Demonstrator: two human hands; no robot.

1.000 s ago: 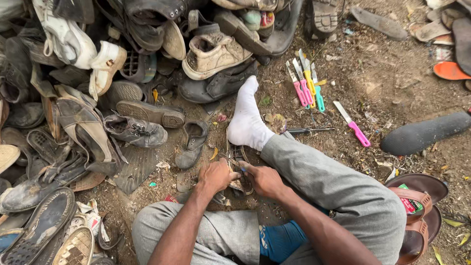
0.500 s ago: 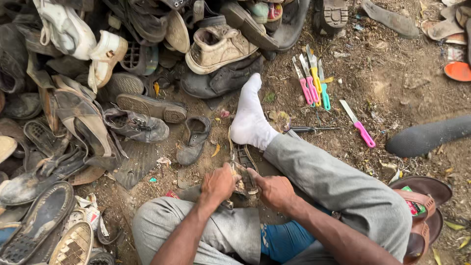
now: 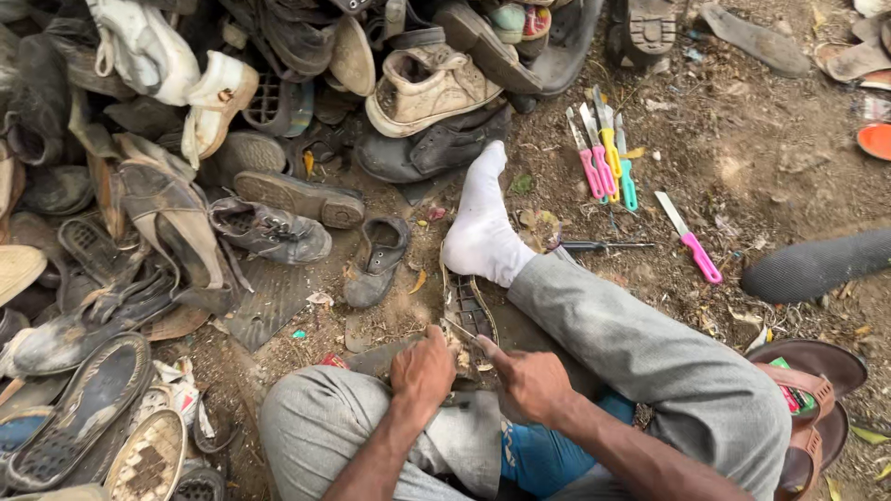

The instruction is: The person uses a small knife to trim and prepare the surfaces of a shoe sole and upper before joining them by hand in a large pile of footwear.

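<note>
Guy's sitting on the dirt, working on a shoe sole [image 3: 469, 311] pinned under his white-socked foot [image 3: 481, 223], just below frame centre. The tread side faces up, a dark grid pattern, and the near end runs in between his two hands.

How far along: hard to say for sure. My read is he's mid-way through cutting or stripping that sole. There are loose scraps around the near end, so some of it looks done, but the tread itself looks whole, so I'd guess plenty is left.

Hands: the left hand [image 3: 422, 371] is curled into a closed fist over the near end of the sole, knuckles up, forearm coming in from 7 o'clock. It's clamping the piece, though what exactly is under the palm is hidden. The right hand [image 3: 529, 380] sits just beside it at about 3 o'clock of the left one, fingers folded tight with the index stretched forward toward the sole. A thin light sliver pokes out between the hands, maybe a blade, can't tell. The right forearm comes in from 5 o'clock, across the grey trouser leg [image 3: 640, 357].

Around him: a big heap of old shoes [image 3: 278, 139] from 9 to 12 o'clock, a row of pink, yellow and teal-handled knives [image 3: 603, 158] at 1 o'clock, one more pink knife [image 3: 691, 241] at 2 o'clock, and brown sandals [image 3: 817, 390] at 4 o'clock.
</note>
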